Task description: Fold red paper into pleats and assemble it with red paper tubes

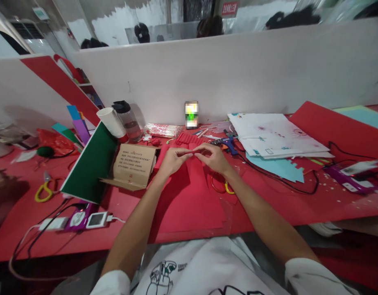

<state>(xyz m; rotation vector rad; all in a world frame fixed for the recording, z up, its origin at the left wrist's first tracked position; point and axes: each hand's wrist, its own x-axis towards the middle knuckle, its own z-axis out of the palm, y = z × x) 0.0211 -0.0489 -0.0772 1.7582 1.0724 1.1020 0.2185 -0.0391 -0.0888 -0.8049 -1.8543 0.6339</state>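
Both hands meet over the middle of the red table. My left hand (173,159) and my right hand (212,157) each pinch the far edge of a red paper sheet (189,192), fingers closed on a folded strip of it. The sheet lies flat toward me between my forearms. A pleated red paper piece (189,138) lies just beyond my fingertips. Red-and-yellow scissors (218,184) lie under my right wrist.
A cardboard box (132,166) and a green board (92,168) lie left of my hands. A blue glue gun (225,143), white papers (275,135), a paper cup (112,122), a bottle (127,119), yellow scissors (44,190) and cabled devices (84,219) are around. A white partition (238,69) stands behind.
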